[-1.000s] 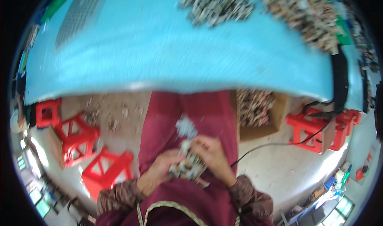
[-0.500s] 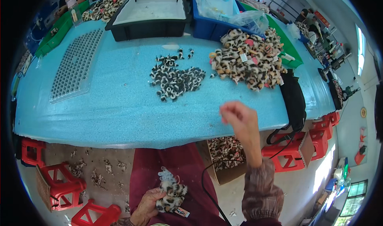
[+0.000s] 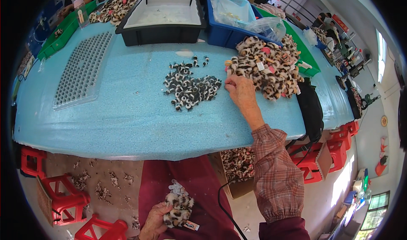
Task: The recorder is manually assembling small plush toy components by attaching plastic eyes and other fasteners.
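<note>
Over my lap, my left hand (image 3: 156,219) grips a spotted plush piece (image 3: 178,210) by its left side. A white printed tag (image 3: 191,225) sticks out at its lower edge, and a clear plastic loop or strip (image 3: 177,188) shows at its top. My right hand (image 3: 241,93) rests on the blue tabletop with its fingers pinched together; whatever lies between the fingertips is hidden. It is between a heap of small black-and-white toy eyes (image 3: 193,89) on its left and a pile of spotted plush pieces (image 3: 265,66) on its right, close to the pile's edge.
A clear tray of pegs (image 3: 82,68) lies at left. Along the back stand a black bin with white lining (image 3: 161,35), a blue crate (image 3: 218,32) and green trays (image 3: 63,36). A black bag (image 3: 310,108) hangs at the right edge. Below are red stools (image 3: 68,197) and a cardboard box (image 3: 239,189).
My right hand has moved forward and slightly left, from above the table's near edge down beside the plush pile. My left hand still grips the plush piece, nearly in place.
</note>
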A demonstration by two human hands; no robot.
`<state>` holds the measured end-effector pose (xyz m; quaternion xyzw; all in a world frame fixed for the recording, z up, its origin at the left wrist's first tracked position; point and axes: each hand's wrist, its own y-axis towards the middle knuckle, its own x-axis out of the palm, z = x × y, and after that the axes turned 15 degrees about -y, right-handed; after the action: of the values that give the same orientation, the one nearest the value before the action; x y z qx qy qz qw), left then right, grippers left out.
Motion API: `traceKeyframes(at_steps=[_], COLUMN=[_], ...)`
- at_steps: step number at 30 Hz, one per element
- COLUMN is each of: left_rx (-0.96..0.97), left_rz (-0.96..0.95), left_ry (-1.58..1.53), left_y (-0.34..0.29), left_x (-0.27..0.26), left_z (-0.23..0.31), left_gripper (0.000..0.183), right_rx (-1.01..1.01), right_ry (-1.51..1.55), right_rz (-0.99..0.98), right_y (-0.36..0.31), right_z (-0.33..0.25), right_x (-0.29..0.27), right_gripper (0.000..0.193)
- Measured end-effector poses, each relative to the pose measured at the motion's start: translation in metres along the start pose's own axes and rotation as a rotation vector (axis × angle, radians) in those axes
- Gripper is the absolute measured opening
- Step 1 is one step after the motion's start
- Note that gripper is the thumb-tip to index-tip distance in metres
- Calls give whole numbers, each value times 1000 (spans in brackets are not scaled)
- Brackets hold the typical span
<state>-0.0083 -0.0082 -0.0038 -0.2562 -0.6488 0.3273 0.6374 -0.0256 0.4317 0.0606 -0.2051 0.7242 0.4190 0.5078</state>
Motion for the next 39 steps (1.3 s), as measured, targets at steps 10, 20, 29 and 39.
traceKeyframes(at_steps=[10,20,29,39], left_rx=[52,37,110,93], left_rz=[-65,-148,-115,-49], left_ry=[-15,-170,-41,29], left_y=[-3,-1,-9,-7], left_x=[-1,22,36,31], left_z=[-1,-1,-9,-8], left_gripper=[34,46,39,37], right_rx=[33,220,370,415], right_ry=[357,1247,1487,1303], right_rz=[-88,-323,-690,-832], right_y=[-42,-173,-239,-251], right_z=[-2,-82,-127,-136], right_x=[-23,-99,-71,-67], right_gripper=[14,14,18,25])
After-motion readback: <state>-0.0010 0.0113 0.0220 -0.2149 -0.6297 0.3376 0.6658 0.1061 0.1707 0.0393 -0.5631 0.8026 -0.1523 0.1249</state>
